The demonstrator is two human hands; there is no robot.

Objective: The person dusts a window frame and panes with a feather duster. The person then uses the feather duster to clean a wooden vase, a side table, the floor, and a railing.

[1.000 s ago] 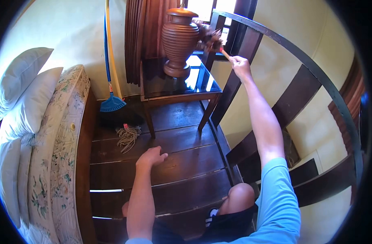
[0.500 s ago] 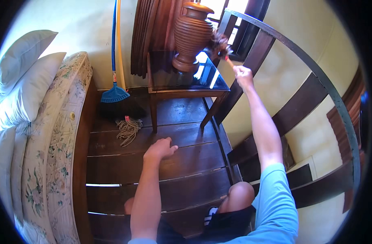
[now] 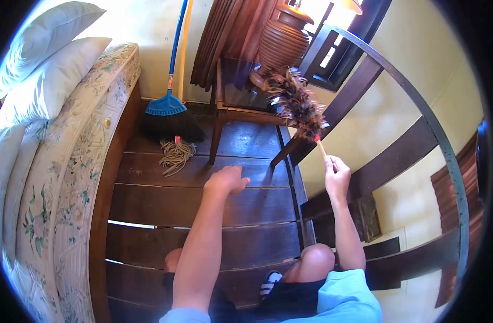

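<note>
My right hand (image 3: 337,173) grips the thin wooden handle of a feather duster (image 3: 299,105). Its brown feathers slant up and left, in front of the right part of a small dark-topped side table (image 3: 238,114). On that table stands a ribbed brown lamp base (image 3: 283,43); the feathers overlap its lower part in view. My left hand (image 3: 226,179) hangs over the plank floor, with nothing visible in it and the thumb held apart. Its other fingers are partly hidden by the back of the hand.
A curved railing (image 3: 413,89) runs along the right. At left is a floral mattress (image 3: 68,177) with white pillows (image 3: 68,75). Near the wall are a blue broom (image 3: 167,105) and a string mop (image 3: 176,156). Narrow gaps split the dark floorboards (image 3: 203,202).
My right hand has come down and nearer to me, drawing the feather duster away from beside the lamp base. The view has shifted slightly; the left hand stays much the same.
</note>
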